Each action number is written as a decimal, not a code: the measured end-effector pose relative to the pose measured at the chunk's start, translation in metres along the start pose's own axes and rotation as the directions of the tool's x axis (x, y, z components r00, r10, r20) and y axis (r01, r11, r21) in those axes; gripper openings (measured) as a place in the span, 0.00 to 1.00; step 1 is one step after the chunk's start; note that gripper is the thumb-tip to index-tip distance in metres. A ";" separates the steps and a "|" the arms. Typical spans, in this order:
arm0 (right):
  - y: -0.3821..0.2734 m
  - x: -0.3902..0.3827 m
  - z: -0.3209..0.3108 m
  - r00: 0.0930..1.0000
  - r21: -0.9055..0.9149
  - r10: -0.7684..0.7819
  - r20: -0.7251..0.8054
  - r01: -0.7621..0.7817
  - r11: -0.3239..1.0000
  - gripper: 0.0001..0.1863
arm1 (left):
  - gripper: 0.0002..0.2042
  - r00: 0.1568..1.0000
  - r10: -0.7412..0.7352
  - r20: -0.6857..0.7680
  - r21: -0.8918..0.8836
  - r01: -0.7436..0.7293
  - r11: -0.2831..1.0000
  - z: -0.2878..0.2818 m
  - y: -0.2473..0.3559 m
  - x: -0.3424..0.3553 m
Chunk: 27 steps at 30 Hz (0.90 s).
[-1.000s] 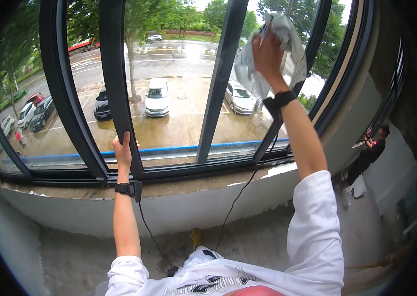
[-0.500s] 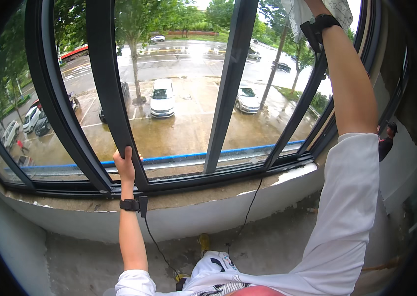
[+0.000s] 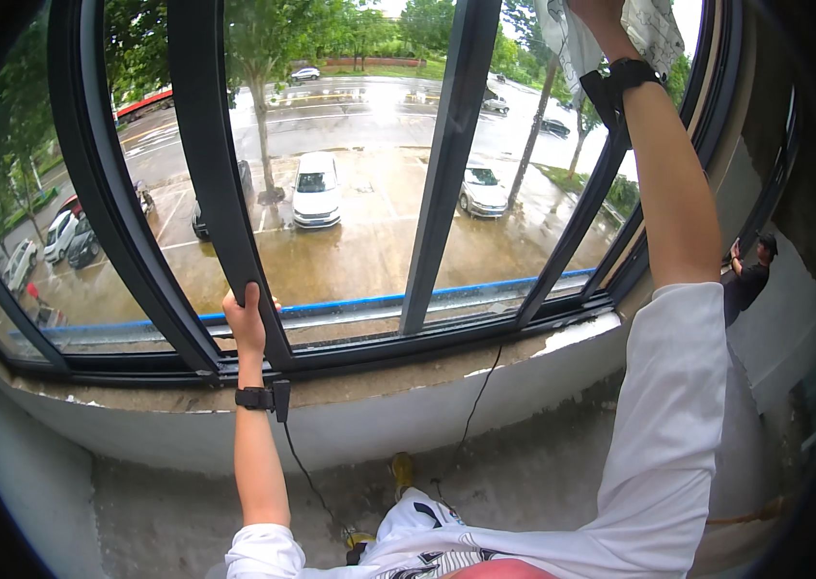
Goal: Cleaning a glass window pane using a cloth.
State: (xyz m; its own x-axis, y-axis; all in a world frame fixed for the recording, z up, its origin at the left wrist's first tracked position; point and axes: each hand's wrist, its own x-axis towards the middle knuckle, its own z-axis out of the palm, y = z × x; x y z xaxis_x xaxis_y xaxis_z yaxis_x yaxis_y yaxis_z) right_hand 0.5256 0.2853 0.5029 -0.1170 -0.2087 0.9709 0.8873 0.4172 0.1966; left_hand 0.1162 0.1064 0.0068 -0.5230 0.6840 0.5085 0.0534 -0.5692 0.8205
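Observation:
My left hand (image 3: 247, 320) is closed around the dark grey window frame (image 3: 218, 207) near its lower end, the thumb lying up along its face. High at the upper right, my right arm is stretched out and my right hand (image 3: 603, 21) has a white cloth (image 3: 657, 41) with thin dark lines against the window glass. Folds of the cloth hang out on both sides of that hand. The picture's top edge cuts off its fingertips. Each wrist wears a black strap with a small device and a cable.
Below the window runs a rough sill (image 3: 379, 381) with chipped white patches over a grey wall. A thin black cable (image 3: 473, 417) hangs down past the sill. Another person (image 3: 750, 275) in dark clothes stands at the far right. Parked cars show outside through the glass.
My right hand and the cloth have moved slightly left, and the right elbow sits a bit lower. My left hand stays put on the frame. The other person shows more, with a raised hand.

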 end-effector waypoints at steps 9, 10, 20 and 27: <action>-0.037 -0.078 -0.030 0.978 0.034 -0.154 0.139 0.151 0.988 0.27 | 0.26 1.000 0.010 -0.001 0.003 -0.010 1.000 -0.001 -0.007 0.006; -0.039 -0.087 -0.033 0.969 0.053 -0.123 0.214 0.114 0.992 0.26 | 0.27 1.000 0.009 -0.001 0.029 -0.009 1.000 0.000 -0.007 0.005; -0.059 -0.159 -0.036 0.931 0.084 -0.303 0.202 0.292 0.953 0.22 | 0.28 1.000 -0.009 -0.024 0.054 0.010 0.998 0.003 -0.002 0.004; -0.103 -0.185 -0.050 0.853 0.073 -0.140 0.503 0.119 0.990 0.22 | 0.28 0.999 -0.026 -0.043 0.044 0.027 0.999 -0.001 0.001 0.004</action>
State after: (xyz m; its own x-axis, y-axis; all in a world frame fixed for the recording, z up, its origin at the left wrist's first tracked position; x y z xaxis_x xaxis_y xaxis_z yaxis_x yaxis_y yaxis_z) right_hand 0.4777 0.2370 0.2957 -0.4481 0.2082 0.8694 0.8320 0.4529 0.3204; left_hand 0.1129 0.1081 0.0096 -0.5599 0.6783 0.4758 0.0767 -0.5294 0.8449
